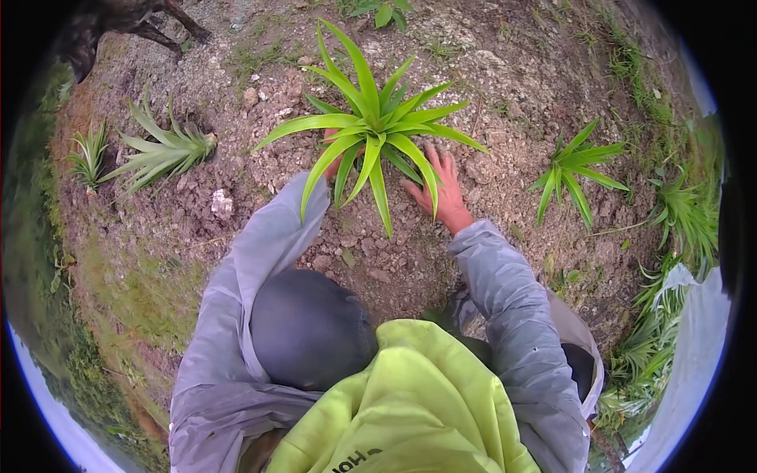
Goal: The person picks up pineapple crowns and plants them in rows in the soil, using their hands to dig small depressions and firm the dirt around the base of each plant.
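Note:
A bright green pineapple plant [374, 126] stands in crumbly brown soil in front of me, its long leaves fanned out all round. My left hand [334, 167] reaches in at the plant's left side, close to its base. Leaves cover most of that hand, so its fingers and any grip cannot be made out. On the plant's right, my right hand [445, 189] lies on the soil with its fingers apart, partly under a leaf tip and holding nothing. The base of the plant is hidden beneath its leaves.
An uprooted pineapple plant [169, 148] lies on its side at left, beside a smaller one [91, 156]. Another young plant [574, 169] grows at right. Several more green plants [654, 339] are heaped by a whitish sheet [694, 339]. Dark animal-like legs [158, 31] show at far left.

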Motion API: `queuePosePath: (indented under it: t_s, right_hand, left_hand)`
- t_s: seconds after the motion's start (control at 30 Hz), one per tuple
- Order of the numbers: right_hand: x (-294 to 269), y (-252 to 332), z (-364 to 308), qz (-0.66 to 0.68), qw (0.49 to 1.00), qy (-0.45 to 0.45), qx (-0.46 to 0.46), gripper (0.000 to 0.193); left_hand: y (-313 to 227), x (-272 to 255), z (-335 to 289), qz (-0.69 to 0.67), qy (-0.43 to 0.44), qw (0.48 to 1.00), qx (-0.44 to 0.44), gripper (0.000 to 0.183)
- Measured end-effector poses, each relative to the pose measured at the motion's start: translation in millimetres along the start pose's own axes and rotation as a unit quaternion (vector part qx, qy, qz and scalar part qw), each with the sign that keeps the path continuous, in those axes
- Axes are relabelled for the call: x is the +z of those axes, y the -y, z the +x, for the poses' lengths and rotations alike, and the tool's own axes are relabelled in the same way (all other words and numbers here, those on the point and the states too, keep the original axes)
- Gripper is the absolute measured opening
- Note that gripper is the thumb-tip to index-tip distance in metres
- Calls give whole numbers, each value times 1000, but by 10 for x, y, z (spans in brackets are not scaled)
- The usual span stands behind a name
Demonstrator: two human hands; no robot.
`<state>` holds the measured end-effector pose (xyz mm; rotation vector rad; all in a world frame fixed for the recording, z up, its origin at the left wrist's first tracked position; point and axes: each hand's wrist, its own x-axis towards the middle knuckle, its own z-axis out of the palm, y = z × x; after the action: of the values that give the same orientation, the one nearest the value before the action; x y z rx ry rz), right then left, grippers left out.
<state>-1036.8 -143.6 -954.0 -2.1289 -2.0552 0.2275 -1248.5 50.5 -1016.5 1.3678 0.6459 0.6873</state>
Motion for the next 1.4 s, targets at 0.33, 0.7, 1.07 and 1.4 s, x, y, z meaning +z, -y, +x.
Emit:
queuePosePath:
  t_s: [0.33,0.7,1.07,1.4]
  right_hand:
    - [152,401,-274,97,992,30,-70,76]
    - [-168,182,185,37,999,-39,2,58]
    - [84,1207,-640,18,983,105,-152,89]
    - [211,1048,-136,25,997,25,-74,79]
  left_hand:
    - [-42,115,-1,-48,1,999,1,33]
    - [-69,55,-36,-87,2,996,13,24]
    - [-97,51,-110,34,-9,999,28,25]
    - [-42,85,-114,42,-9,998,37,25]
